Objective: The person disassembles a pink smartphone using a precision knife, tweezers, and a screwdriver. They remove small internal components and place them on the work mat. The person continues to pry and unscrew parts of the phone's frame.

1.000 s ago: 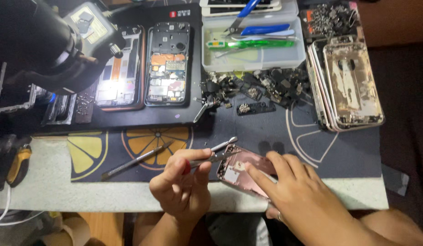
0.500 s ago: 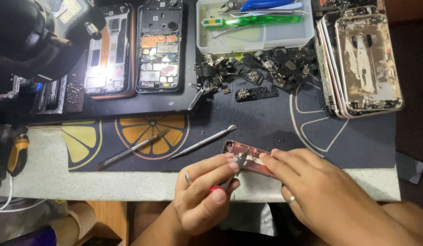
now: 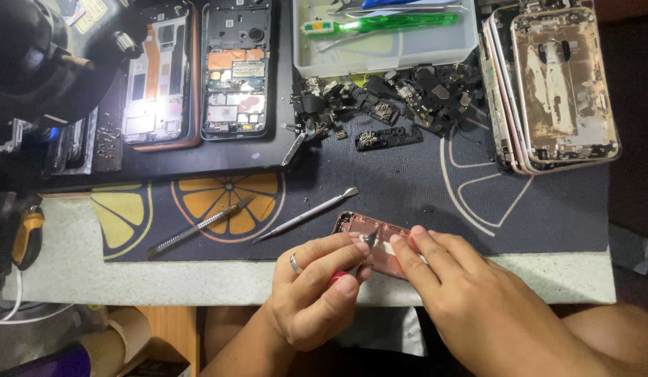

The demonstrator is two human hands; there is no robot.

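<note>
A pink phone housing [image 3: 374, 239] lies at the near edge of the dark mat [image 3: 408, 188]. My left hand [image 3: 317, 293], with a ring on one finger, grips a small red-handled screwdriver [image 3: 352, 264] whose tip rests on the housing. My right hand [image 3: 457, 293] presses its fingers on the right end of the housing and holds it down. A metal spudger [image 3: 306, 215] and a thin scalpel-like tool [image 3: 198, 227] lie on the mat just left of the hands.
Two opened phones [image 3: 198, 73] lie on a black tray at the back left, beside a dark microscope body [image 3: 38, 63]. A clear tray [image 3: 383, 35] holds a green toothbrush. Several small black parts [image 3: 387, 105] are heaped mid-mat. Stacked phone housings [image 3: 554, 87] sit at the right.
The view has drifted and my hands with the pink housing now sit lower and more central. My left hand has shifted the screwdriver tip onto the housing.
</note>
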